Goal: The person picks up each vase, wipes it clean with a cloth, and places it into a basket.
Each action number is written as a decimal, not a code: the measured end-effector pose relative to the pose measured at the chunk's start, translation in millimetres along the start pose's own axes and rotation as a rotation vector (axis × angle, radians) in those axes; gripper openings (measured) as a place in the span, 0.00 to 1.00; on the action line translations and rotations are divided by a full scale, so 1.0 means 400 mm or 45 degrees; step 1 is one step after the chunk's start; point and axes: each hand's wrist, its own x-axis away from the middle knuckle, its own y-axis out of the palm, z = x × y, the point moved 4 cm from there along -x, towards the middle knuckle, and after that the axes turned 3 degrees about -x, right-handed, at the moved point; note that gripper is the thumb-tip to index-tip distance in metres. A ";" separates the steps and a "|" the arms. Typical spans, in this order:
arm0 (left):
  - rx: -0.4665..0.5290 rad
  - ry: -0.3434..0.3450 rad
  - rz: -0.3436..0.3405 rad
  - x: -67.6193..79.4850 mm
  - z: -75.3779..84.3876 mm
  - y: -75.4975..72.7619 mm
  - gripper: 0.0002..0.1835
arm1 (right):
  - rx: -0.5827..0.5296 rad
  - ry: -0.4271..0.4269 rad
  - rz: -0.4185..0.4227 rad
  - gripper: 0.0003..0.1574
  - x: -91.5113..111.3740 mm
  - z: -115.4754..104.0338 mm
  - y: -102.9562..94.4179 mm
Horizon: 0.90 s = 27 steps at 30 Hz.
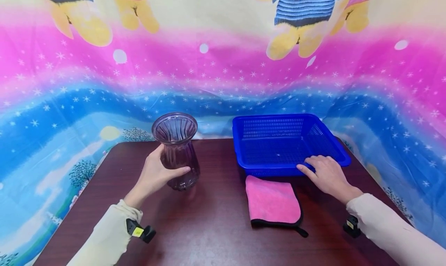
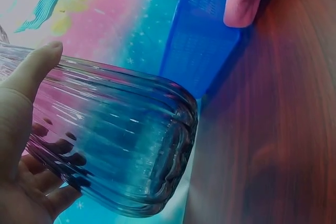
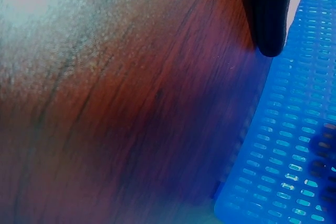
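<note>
A ribbed, purple-tinted glass vase with a flared rim stands out at the left. My left hand grips it around the middle, thumb across the front and fingers showing through the glass in the left wrist view. The vase's base is close over the table. My right hand holds the near rim of a blue plastic basket, right of its middle. In the right wrist view, dark finger shapes show through the basket's slotted wall.
A pink cloth with black edging and a small loop lies before the basket, its top edge by the basket's front wall. The dark brown table reaches back to a colourful printed curtain. Each wrist wears a black strap.
</note>
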 end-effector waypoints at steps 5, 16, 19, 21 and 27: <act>0.035 0.022 -0.019 -0.020 0.018 0.023 0.43 | 0.003 -0.017 0.008 0.36 -0.001 -0.002 0.000; -0.037 0.012 -0.065 -0.064 0.047 0.072 0.46 | 0.006 -0.021 0.020 0.35 0.000 -0.004 -0.002; -0.062 0.006 -0.073 -0.075 0.054 0.085 0.46 | 0.004 -0.020 0.022 0.35 0.000 -0.003 -0.001; -0.078 0.000 -0.083 -0.080 0.059 0.094 0.47 | 0.005 -0.019 0.022 0.35 0.000 -0.002 0.000; -0.148 -0.004 -0.102 -0.097 0.083 0.123 0.49 | 0.006 -0.020 0.027 0.35 -0.001 0.000 0.000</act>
